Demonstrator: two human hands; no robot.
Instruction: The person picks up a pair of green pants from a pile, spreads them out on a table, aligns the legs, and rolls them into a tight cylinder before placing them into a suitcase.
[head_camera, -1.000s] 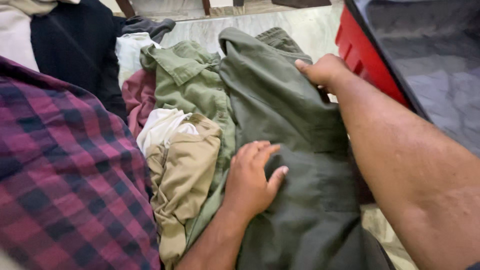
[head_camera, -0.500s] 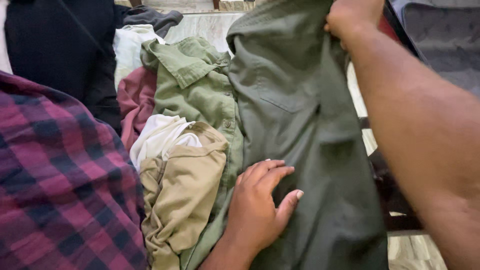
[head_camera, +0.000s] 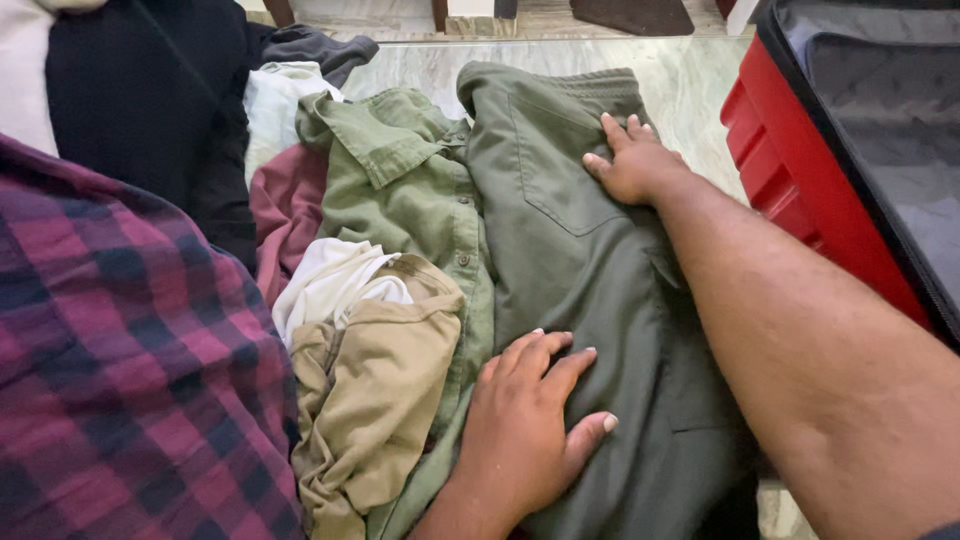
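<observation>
Head view: nearest, at 7 o'clock, a maroon and navy plaid garment (head_camera: 130, 370) filled the lower-left corner. At 6 o'clock the left hand (head_camera: 525, 425) lay palm down on the dark olive trousers (head_camera: 590, 270), fingers spread and flat, pinning cloth rather than gripping it. It was in much the same spot as a second ago, only slid slightly toward the trousers' lower part. Just left of it, at 7 to 8 o'clock, a crumpled tan garment (head_camera: 375, 390) sat with a white one (head_camera: 325, 275) tucked above it.

The main change: half a second ago the right hand was raised near 1 o'clock with a fistful of the waistband end, lifting the trousers off the pile. Now the right hand (head_camera: 635, 165) was down at 1 o'clock, fingers open and pressed flat on the fabric beside the back pocket, holding nothing. So the trousers had been laid back down, stretched lengthwise from 6 to 12 o'clock, waistband at the far end; I judged this as flattening, with both palms smoothing them.

Left of the trousers, touching them, lay a lighter green shirt (head_camera: 400, 170), collar toward 11 o'clock. Further, at 10 o'clock, a dusty-pink garment (head_camera: 285, 205) and a black garment (head_camera: 140, 100). At 2 to 3 o'clock stood a red suitcase (head_camera: 800, 170), open, grey lining showing. Farthest, at 12 o'clock, the pale marble floor (head_camera: 420, 70).
</observation>
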